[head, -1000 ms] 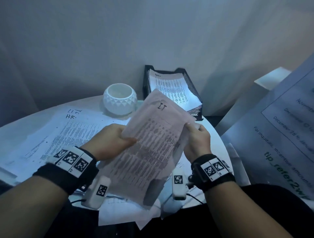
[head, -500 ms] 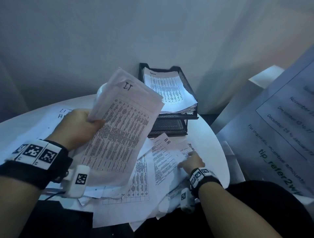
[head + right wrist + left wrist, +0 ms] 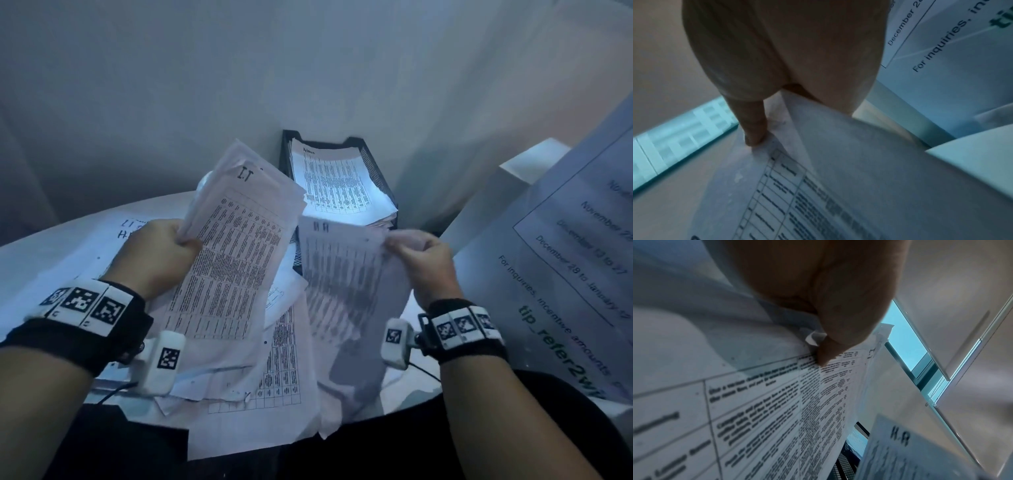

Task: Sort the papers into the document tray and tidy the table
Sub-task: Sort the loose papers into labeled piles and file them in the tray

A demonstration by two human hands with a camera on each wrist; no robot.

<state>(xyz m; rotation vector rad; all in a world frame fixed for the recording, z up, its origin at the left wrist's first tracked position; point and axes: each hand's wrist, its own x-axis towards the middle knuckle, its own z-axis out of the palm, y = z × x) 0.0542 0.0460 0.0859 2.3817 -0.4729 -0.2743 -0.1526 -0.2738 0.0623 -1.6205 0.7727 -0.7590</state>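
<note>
My left hand [image 3: 164, 253] grips a stack of printed sheets headed "IT" [image 3: 236, 260] by its left edge, raised and tilted over the table; in the left wrist view the thumb [image 3: 826, 356] presses on the IT stack [image 3: 777, 410]. My right hand [image 3: 416, 253] pinches the top right corner of a sheet headed "HR" [image 3: 346, 284], lifted off the pile; the HR sheet [image 3: 818, 194] shows below the fingers [image 3: 754, 129]. A black mesh document tray [image 3: 373, 168] stands at the back of the table, its top tier full of printed papers [image 3: 335, 185].
Loose printed papers [image 3: 274, 383] lie heaped on the round white table [image 3: 41, 246], some hanging over its front edge. More sheets lie at the left [image 3: 113, 240]. A large printed poster [image 3: 565, 267] leans at the right. A wall stands close behind.
My right hand has picked the HR sheet off the pile and raised it. My left hand keeps the IT stack, now slightly further right; a second ago both hands held it.
</note>
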